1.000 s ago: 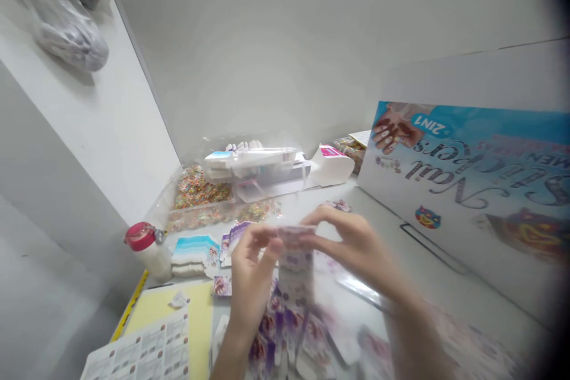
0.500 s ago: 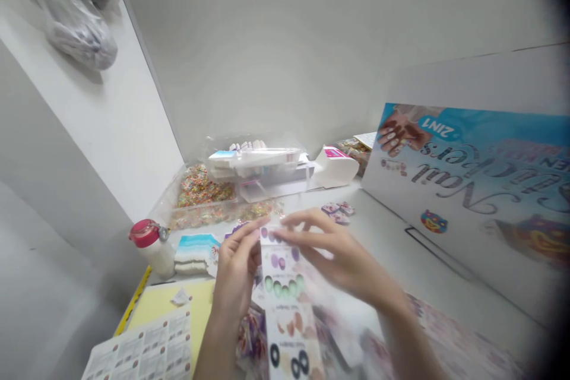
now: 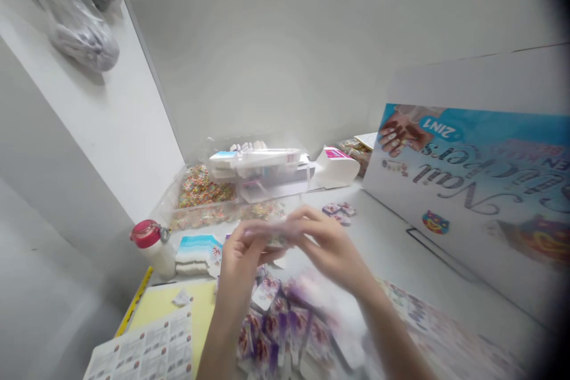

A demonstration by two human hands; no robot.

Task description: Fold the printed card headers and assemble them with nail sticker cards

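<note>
Both hands meet above the middle of the table. My left hand point(image 3: 244, 258) has its fingers closed on one side of a small folded sticker strip point(image 3: 278, 240), which is blurred. My right hand point(image 3: 327, 243) pinches the other side of the strip between thumb and fingers. Below them lies a pile of small purple and white packs point(image 3: 285, 329). Three or so similar packs point(image 3: 339, 212) lie farther back, to the right of my right hand. Printed sticker sheets point(image 3: 427, 323) lie beside my right forearm.
A red-lidded bottle point(image 3: 154, 247) stands left, near blue and white cards point(image 3: 196, 252). Label sheets point(image 3: 146, 347) lie on yellow paper point(image 3: 202, 303). Behind are a tray of colourful beads point(image 3: 202, 185) and plastic-wrapped boxes point(image 3: 271, 169). A large printed carton point(image 3: 472, 190) stands right.
The long sticker strip that hung down between my hands is now folded up small between my fingers. My right hand has drawn in closer to my left, and the pile of packs beneath shows more.
</note>
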